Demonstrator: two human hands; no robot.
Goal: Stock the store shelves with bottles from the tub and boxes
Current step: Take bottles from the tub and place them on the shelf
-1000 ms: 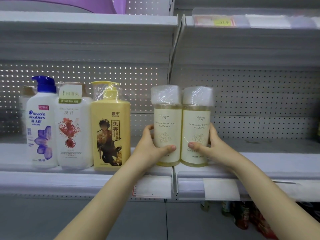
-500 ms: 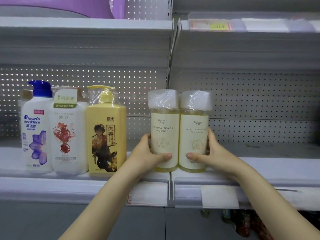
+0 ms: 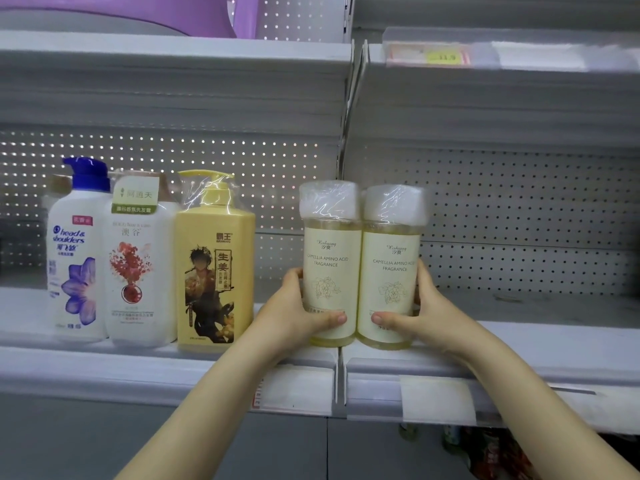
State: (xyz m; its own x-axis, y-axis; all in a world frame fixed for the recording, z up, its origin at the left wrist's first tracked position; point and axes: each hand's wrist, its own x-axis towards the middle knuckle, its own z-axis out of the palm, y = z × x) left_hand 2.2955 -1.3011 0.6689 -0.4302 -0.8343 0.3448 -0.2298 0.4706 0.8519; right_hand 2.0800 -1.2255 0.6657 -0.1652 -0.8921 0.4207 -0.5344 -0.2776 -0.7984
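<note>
Early in the job, by the look of it. Middle shelf (image 3: 519, 341) mostly bare, with nothing to the right of the seam between its two sections. Upper shelf (image 3: 173, 53) seen from below and in front, with part of a purple tub (image 3: 156, 15) on top; cannot tell what it holds. No boxes in view.

Done so far: three bottles upright in a row at the left front of the middle shelf, labels out. White bottle with blue pump (image 3: 74, 265) at the end, white bottle with red flowers (image 3: 138, 271) just beside it, then the yellow bottle (image 3: 214, 271).

In hand: pair of pale yellow bottles (image 3: 330, 271), side by side and touching, tops wrapped in clear film. Upright over the seam, near the yellow bottle but apart from it. Bottoms low at the shelf's front; cannot tell whether set down or held just above.

Left hand (image 3: 294, 313) curled round the left bottle low down, thumb across the label. Right hand (image 3: 429, 313) curled round the right bottle the same way, thumb in front, fingers behind.

Left to do, most likely: set the pair down, let go, then fill the long bare stretch to the right.

Small price tag (image 3: 429, 57) on the upper shelf's edge, too blurred to read.
</note>
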